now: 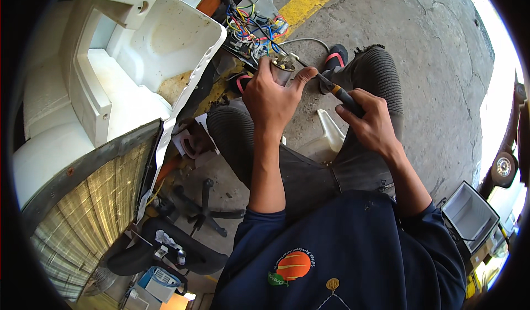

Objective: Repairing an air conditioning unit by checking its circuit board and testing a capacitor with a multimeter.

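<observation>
Grey metal forms the can (282, 77) held above the concrete floor (430, 50), clasped between the left hand's (277, 96) thumb and fingers. The right hand (371, 117) grips a tool (338, 91) by its dark handle, the shaft aimed at the can's top; I cannot tell whether the tip touches. The step seems to be work on that top, and the next move calls for 2 steady hands. Tangled wires (243, 31) lie just beyond; left stands a white plastic casing (160, 28).
</observation>
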### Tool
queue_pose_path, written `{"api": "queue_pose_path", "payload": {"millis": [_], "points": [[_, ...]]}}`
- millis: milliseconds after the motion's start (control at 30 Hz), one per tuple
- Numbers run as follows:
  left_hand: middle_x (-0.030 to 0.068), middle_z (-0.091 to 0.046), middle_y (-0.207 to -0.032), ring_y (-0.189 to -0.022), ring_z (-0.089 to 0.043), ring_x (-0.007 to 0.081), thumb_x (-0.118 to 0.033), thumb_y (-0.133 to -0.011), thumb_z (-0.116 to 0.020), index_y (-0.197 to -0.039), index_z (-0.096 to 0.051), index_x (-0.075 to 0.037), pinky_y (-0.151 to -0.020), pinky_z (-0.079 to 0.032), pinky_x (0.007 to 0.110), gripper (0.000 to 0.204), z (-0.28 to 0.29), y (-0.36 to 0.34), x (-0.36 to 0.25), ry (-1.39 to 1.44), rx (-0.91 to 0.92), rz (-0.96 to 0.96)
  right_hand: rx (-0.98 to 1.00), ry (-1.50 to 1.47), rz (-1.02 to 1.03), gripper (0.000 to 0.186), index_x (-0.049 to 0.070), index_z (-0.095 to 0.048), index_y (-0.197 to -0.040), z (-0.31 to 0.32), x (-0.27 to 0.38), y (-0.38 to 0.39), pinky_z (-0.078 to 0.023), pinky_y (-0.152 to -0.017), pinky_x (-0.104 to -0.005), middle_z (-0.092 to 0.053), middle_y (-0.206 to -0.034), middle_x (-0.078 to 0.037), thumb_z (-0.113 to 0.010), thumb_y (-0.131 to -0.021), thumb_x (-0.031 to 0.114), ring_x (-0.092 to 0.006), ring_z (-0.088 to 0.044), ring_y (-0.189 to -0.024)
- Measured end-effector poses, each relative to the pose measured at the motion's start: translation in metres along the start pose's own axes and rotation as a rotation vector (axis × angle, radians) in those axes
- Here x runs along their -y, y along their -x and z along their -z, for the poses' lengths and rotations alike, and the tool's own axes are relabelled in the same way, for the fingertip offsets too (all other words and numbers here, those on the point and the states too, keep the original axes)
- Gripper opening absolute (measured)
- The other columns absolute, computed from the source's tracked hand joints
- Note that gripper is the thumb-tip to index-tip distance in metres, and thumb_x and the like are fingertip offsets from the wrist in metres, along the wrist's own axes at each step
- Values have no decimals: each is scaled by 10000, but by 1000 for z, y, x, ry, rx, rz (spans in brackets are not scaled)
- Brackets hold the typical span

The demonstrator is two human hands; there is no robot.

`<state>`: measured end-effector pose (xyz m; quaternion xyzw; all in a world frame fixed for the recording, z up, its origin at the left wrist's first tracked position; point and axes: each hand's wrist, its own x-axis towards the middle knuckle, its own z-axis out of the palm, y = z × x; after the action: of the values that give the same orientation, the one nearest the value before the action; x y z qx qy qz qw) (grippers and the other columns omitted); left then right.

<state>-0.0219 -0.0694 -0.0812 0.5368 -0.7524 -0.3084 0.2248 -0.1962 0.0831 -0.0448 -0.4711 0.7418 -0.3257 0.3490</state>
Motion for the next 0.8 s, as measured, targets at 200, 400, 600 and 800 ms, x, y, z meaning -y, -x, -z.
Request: {"api": "queue_pose_path", "payload": {"millis": [200, 400, 600, 800], "points": [[158, -728, -772, -749, -748, 398, -810, -769, -797, -953, -656, -43, -654, -549, 487, 801, 3, 0, -3, 2, 6, -12, 18, 56, 104, 324, -61, -596, -894, 7, 3, -1, -448, -672, -479, -557, -849, -191, -815, -911, 176, -393, -572, -723], [167, -740, -799, -761, -745, 414, -784, -806, -789, -961, -668, -42, -667, -550, 497, 768, 0, 2, 2, 78, -7, 3, -18, 54, 131, 297, -64, -652, -981, 16, 7, -7, -472, -719, -478, -586, -899, -187, -807, -919, 182, -389, -601, -779], [171, -737, -800, -774, -747, 418, -805, -812, -765, -959, -663, -42, -662, -550, 494, 784, -5, 1, 10, 67, -39, -30, -40, 70, 50, 315, -67, -650, -975, 13, 13, -11, -482, -731, -478, -579, -907, -185, -797, -936, 209, -385, -610, -788], [171, -728, -791, -759, -743, 413, -796, -817, -769, -965, -657, -40, -651, -545, 494, 778, -4, 1, 7, 90, -28, -26, -35, 84, 139, 356, -52, -586, -892, -1, 11, -12, -478, -722, -481, -545, -891, -187, -805, -933, 226, -406, -595, -781]]}}
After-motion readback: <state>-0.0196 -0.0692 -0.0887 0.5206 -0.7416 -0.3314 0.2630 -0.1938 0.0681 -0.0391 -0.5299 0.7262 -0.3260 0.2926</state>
